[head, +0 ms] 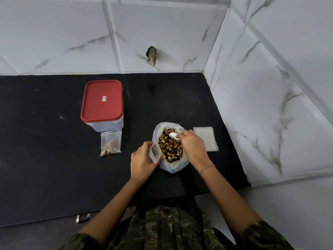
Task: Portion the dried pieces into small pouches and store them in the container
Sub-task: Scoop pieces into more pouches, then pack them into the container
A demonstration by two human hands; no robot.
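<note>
I hold my left hand just beside the near-left rim of the big plastic bag, fingers and thumb curled round a small clear pouch. Its mouth is propped open and tilted toward the bag, so whatever I lift out has only a short way to travel. The pouch looks empty from here. My right hand reaches over the bag from the far right side, its fingers pinching a small white scoop, or perhaps a spoon, whose bowl lies on the dried pieces. The bag stands on the black worktop with its top rolled down and wide open, heaped nearly full with brown, yellow and dark pieces. Just right of it lies a flat stack of spare pouches, within easy reach of my scooping hand. Well to the left, one filled pouch rests against the near wall of the container, waiting there, I judge, to go in. The container's red lid is on, and I cannot tell what, if anything, is inside it.
</note>
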